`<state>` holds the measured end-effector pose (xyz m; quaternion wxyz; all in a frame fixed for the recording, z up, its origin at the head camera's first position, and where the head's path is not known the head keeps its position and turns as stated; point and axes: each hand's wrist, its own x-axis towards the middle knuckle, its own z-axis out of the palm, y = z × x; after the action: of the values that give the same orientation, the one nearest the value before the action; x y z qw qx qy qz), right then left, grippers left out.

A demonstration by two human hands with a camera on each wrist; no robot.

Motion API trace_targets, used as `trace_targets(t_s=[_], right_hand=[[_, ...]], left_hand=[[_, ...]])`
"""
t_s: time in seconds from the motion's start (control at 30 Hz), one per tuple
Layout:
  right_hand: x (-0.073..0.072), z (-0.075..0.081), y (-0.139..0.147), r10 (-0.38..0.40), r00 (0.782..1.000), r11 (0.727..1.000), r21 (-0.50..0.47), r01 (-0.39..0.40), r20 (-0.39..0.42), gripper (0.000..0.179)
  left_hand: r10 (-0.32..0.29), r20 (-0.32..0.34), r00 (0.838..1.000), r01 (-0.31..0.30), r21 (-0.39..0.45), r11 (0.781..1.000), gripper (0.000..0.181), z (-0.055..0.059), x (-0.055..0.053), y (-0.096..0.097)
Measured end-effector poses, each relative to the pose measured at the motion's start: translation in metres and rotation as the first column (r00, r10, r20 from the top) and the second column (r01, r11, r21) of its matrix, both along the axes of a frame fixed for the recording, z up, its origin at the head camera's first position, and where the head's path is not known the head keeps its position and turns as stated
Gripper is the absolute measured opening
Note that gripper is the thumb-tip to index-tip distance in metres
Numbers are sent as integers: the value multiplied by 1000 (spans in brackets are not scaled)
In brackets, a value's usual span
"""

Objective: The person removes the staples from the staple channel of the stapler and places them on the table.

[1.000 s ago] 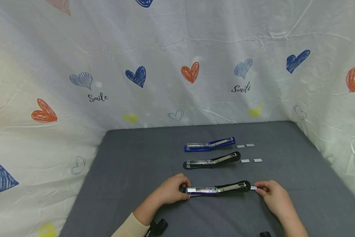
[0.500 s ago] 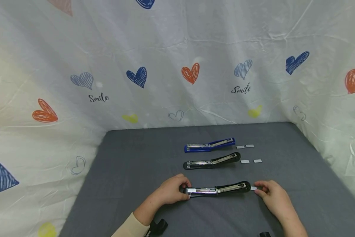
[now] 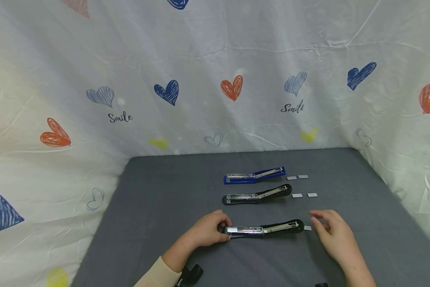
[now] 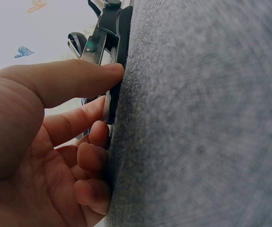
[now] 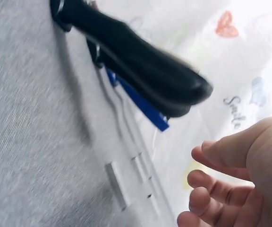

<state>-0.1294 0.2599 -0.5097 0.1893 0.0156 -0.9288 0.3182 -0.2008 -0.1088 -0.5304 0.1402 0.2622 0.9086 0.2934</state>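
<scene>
An opened-out black stapler [image 3: 279, 227] lies nearest on the table, its metal rail showing and its top arm angled up to the right. My left hand [image 3: 208, 229] pinches the stapler's left end; in the left wrist view the thumb lies on the black base [image 4: 122, 47]. My right hand [image 3: 335, 237] hovers just right of a short strip of staples [image 3: 307, 228], which lies by the stapler's right end. Its fingers are loosely bent and apart from the strip. In the right wrist view the strip [image 5: 116, 185] lies below the black arm [image 5: 140, 61], left of my fingertips.
Farther back lie another opened-out black stapler [image 3: 256, 195] and a blue stapler [image 3: 254, 175]. Two short strips lie right of each, such as this pale strip [image 3: 312, 195]. A grey cloth covers the table [image 3: 164, 191]; a heart-print curtain [image 3: 193, 52] hangs behind.
My right hand has let go of the strip of staples and drawn a little away to the right, its fingers spreading. My left hand stays on the stapler.
</scene>
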Motion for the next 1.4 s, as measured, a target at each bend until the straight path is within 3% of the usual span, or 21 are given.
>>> trace_targets(t_s=[0.17, 0.73, 0.9, 1.13, 1.4], right_hand=[[-5, 11, -6, 57, 997, 998, 21, -56, -56, 18], [-25, 54, -42, 220, 974, 975, 41, -218, -49, 17], [-29, 55, -57, 287, 956, 958, 41, -284, -62, 16], [-33, 54, -77, 399, 912, 917, 19, -400, -93, 16], [-30, 50, -100, 476, 878, 879, 35, -475, -38, 23]], left_hand=[[1, -1, 1000, -1, -4, 1000, 29, 0, -1, 0], [6, -5, 1000, -6, -10, 1000, 29, 2, 0, 1], [2, -7, 1000, -2, -7, 1000, 29, 1, -1, 0], [6, -15, 1000, -6, -9, 1000, 29, 1, 0, 0], [14, -5, 1000, -14, 2, 1000, 29, 3, 1, 1]])
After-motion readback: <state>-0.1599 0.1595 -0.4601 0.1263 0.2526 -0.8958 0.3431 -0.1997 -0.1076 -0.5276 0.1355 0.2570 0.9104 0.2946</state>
